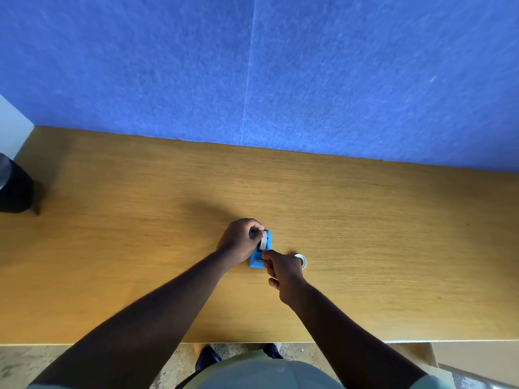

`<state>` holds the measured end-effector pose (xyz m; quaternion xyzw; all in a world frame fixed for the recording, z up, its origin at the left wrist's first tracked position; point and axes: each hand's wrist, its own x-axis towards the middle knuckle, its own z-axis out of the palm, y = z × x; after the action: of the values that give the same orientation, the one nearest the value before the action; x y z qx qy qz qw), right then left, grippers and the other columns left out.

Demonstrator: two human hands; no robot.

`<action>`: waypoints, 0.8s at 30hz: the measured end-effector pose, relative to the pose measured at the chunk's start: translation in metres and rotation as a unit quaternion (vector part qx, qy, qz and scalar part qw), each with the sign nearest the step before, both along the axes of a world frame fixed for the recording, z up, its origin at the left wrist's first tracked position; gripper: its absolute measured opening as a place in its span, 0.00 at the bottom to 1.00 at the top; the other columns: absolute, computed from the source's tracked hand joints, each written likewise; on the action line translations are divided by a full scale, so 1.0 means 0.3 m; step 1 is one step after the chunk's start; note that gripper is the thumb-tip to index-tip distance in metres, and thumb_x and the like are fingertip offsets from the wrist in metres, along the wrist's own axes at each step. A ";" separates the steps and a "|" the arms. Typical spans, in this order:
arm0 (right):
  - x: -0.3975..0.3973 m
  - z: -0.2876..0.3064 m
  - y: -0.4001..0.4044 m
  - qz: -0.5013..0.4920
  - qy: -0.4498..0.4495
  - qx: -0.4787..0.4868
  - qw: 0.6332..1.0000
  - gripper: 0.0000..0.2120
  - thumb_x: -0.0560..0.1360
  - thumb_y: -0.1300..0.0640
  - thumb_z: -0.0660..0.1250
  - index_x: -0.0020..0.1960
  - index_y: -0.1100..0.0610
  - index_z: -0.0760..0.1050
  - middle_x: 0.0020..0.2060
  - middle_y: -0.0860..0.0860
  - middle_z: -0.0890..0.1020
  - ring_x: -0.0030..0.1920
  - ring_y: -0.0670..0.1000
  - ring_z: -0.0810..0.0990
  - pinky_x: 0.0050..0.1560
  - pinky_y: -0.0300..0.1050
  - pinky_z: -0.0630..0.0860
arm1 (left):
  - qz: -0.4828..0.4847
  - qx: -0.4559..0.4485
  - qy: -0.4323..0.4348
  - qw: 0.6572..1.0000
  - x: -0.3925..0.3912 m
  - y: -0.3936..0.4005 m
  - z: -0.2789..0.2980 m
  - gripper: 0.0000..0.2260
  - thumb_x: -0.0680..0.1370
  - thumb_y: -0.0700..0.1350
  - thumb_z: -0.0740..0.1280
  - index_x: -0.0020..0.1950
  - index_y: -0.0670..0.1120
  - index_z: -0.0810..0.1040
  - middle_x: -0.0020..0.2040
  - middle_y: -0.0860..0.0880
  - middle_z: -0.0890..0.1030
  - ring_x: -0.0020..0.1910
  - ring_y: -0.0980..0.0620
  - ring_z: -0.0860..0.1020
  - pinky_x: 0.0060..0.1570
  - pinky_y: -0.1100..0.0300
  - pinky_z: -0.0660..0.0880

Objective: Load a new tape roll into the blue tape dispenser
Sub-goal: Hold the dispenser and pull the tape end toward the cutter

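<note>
The blue tape dispenser [256,261] stands on the wooden table [365,234], near the middle. A whitish tape roll [263,243] sits upright in it. My left hand [238,240] curls round the dispenser's far end, fingertips at the top of the roll. My right hand [283,273] is at the dispenser's near end, thumb and forefinger pinched together by the roll's lower edge; whether they hold the tape end is too small to tell. A second white tape roll [302,260] lies flat on the table just behind my right hand, partly hidden.
A blue felt wall panel [280,80] rises at the table's far edge. A black object [14,186] stands at the left edge. The table's near edge runs along the bottom, with floor and shoes [207,357] below it.
</note>
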<state>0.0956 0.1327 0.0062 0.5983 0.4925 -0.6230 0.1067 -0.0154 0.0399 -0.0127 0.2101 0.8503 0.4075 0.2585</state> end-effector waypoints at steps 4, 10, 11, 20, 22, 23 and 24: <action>-0.001 -0.006 -0.008 -0.008 0.005 0.000 1.000 0.06 0.76 0.57 0.74 0.43 0.59 0.83 0.34 0.51 0.82 0.34 0.47 0.78 0.35 0.44 0.78 | -0.013 0.005 -0.005 1.000 0.001 -0.014 -0.008 0.11 0.80 0.48 0.70 0.62 0.48 0.82 0.60 0.54 0.83 0.59 0.57 0.79 0.59 0.63 0.76; 0.010 -0.015 -0.010 -0.020 0.008 0.007 1.000 0.06 0.76 0.58 0.75 0.43 0.61 0.85 0.33 0.52 0.85 0.34 0.48 0.82 0.31 0.42 0.80 | -0.083 -0.015 -0.041 0.996 -0.002 -0.070 -0.034 0.32 0.70 0.38 0.74 0.72 0.53 0.74 0.71 0.57 0.75 0.70 0.59 0.72 0.66 0.64 0.68; 0.013 -0.017 -0.011 -0.022 0.008 0.007 1.000 0.06 0.76 0.58 0.75 0.42 0.61 0.85 0.33 0.52 0.85 0.34 0.48 0.82 0.31 0.42 0.80 | -0.105 -0.019 -0.036 0.994 -0.003 -0.080 -0.038 0.36 0.68 0.40 0.77 0.74 0.54 0.71 0.72 0.58 0.73 0.70 0.60 0.70 0.66 0.65 0.67; 0.030 -0.032 -0.028 -0.024 0.003 0.006 1.000 0.07 0.76 0.57 0.76 0.45 0.61 0.86 0.27 0.49 0.84 0.30 0.46 0.81 0.30 0.40 0.80 | -0.140 -0.025 0.048 0.989 0.040 -0.103 -0.067 0.45 0.67 0.43 0.82 0.78 0.51 0.63 0.77 0.54 0.67 0.75 0.54 0.67 0.67 0.65 0.63; 0.029 -0.032 -0.029 -0.026 0.005 0.005 1.000 0.07 0.76 0.56 0.76 0.45 0.61 0.86 0.28 0.49 0.84 0.31 0.46 0.81 0.30 0.40 0.80 | -0.141 -0.028 0.056 0.988 0.043 -0.104 -0.068 0.45 0.67 0.43 0.82 0.79 0.52 0.62 0.77 0.54 0.67 0.75 0.54 0.67 0.66 0.65 0.64; 0.030 -0.033 -0.030 -0.026 0.006 0.005 1.000 0.07 0.76 0.57 0.76 0.45 0.61 0.86 0.29 0.50 0.84 0.31 0.46 0.81 0.31 0.40 0.80 | -0.142 -0.027 0.060 0.988 0.043 -0.105 -0.069 0.45 0.67 0.43 0.82 0.79 0.53 0.62 0.77 0.55 0.67 0.75 0.54 0.67 0.66 0.65 0.64; 0.031 -0.033 -0.032 -0.026 0.007 0.004 1.000 0.07 0.76 0.57 0.76 0.44 0.61 0.86 0.29 0.50 0.84 0.31 0.47 0.81 0.31 0.41 0.80 | -0.144 -0.027 0.063 0.987 0.042 -0.105 -0.068 0.46 0.67 0.43 0.82 0.79 0.53 0.61 0.77 0.55 0.67 0.75 0.54 0.67 0.65 0.65 0.64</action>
<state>0.1048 0.1230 -0.0037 0.6067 0.4803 -0.6277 0.0848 -0.0027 0.0084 -0.0332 0.3484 0.8364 0.3290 0.2662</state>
